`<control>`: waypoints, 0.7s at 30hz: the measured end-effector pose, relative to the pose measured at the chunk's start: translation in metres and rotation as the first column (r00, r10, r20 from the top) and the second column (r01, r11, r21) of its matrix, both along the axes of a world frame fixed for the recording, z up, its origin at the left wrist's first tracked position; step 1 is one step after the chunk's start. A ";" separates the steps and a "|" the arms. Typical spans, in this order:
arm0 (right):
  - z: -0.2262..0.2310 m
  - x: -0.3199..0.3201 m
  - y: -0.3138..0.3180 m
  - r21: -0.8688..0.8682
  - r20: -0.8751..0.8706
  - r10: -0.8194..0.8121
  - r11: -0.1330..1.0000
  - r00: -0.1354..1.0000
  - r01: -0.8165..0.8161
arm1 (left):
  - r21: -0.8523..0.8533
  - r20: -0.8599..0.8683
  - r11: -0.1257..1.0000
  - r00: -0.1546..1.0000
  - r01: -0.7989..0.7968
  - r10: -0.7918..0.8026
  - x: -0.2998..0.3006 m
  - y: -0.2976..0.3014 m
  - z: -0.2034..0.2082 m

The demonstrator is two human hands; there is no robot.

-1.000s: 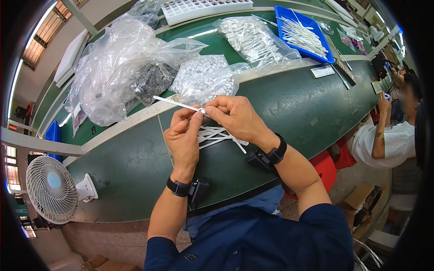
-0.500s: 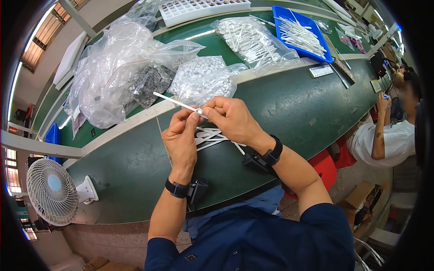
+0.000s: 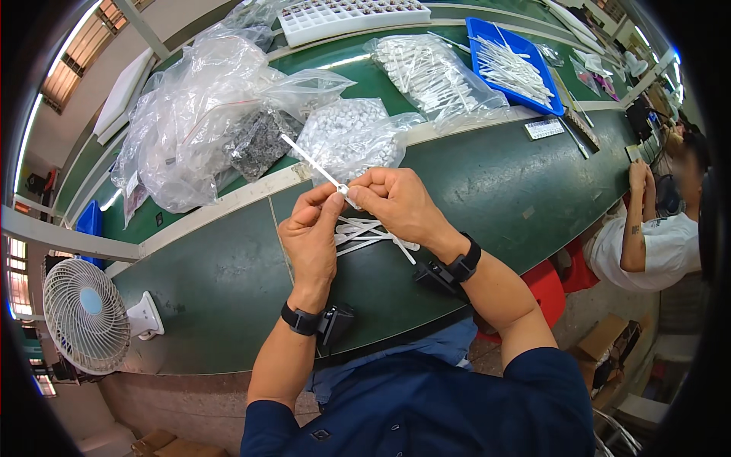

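Above the green workbench (image 3: pixel 221 282), a slim white plastic stick (image 3: pixel 312 163) is pinched between both hands. My left hand (image 3: pixel 311 240) has its thumb and fingers closed on it, close to a small rounded white part at its near end. From the other side, my right hand (image 3: pixel 402 204) pinches that same end. The stick's free end points away to the upper left. What lies under the fingertips is too small to make out. Several similar white sticks (image 3: pixel 367 236) lie loosely on the bench just below the hands, partly covered by them.
Beyond the hands lie a bag of small white parts (image 3: pixel 346 126), a bag of dark parts (image 3: pixel 263 141) and a bag of white sticks (image 3: pixel 426 72). A blue tray (image 3: pixel 560 105) stands at back right, a white fan (image 3: pixel 87 312) at left. A co-worker (image 3: pixel 647 244) sits at right.
The stick has swung to point more steeply away from me, its free end shifting right. Both hands stay closed on its near end. The co-worker's hands have come together.
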State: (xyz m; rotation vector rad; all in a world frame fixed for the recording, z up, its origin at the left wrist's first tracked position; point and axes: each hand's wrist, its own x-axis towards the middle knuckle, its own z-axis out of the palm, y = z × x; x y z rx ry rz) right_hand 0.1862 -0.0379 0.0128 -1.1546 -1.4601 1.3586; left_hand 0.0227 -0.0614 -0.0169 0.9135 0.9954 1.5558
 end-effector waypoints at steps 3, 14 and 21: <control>0.000 0.000 -0.001 0.031 0.056 -0.013 0.999 0.998 0.011 | 0.011 -0.066 1.000 0.998 0.000 0.001 0.000 -0.001 -0.001; 0.003 0.005 0.003 0.011 0.121 0.042 0.999 0.992 -0.043 | -0.028 -0.091 0.994 0.990 0.102 -0.104 -0.015 0.007 0.004; 0.003 0.008 0.002 0.080 0.119 0.069 0.994 0.991 -0.079 | -0.061 -0.135 0.990 0.982 0.126 -0.133 -0.015 0.005 0.012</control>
